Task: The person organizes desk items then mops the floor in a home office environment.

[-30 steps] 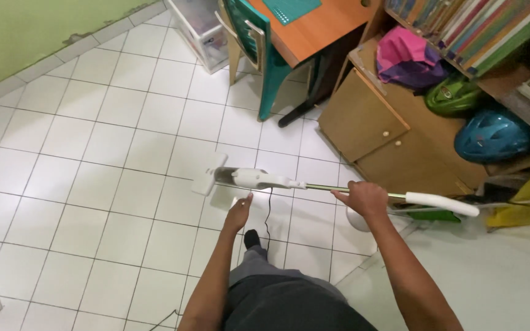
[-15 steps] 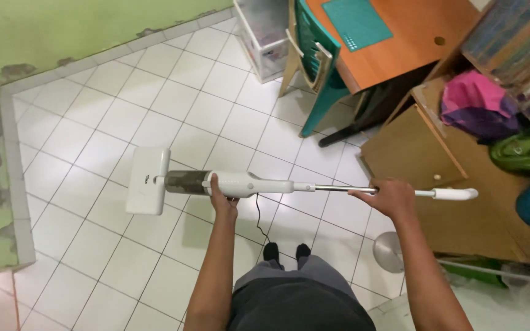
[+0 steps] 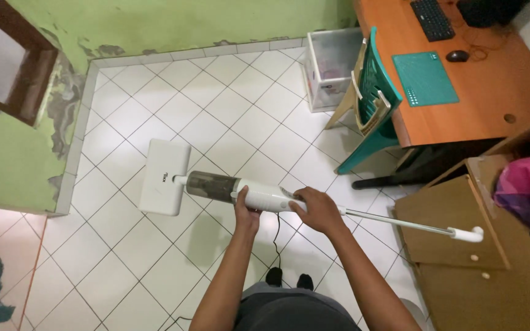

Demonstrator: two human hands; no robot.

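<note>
Vacuum [image 3: 240, 193] held level above the tiled floor [image 3: 228, 129], white head [image 3: 164, 176] at its left end. Left hand [image 3: 246, 211] fingers clenched on the vacuum's white body. Right hand [image 3: 317, 210] fingers wrapped where body meets tube. Teal chair [image 3: 372, 101] and orange desk [image 3: 480, 104] beyond the vacuum's right end.

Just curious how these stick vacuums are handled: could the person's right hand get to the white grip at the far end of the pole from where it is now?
Probably yes. The right hand rests on the vacuum body, and the bare pole runs unobstructed to the white grip; only the wooden cabinet sits close below.
</note>
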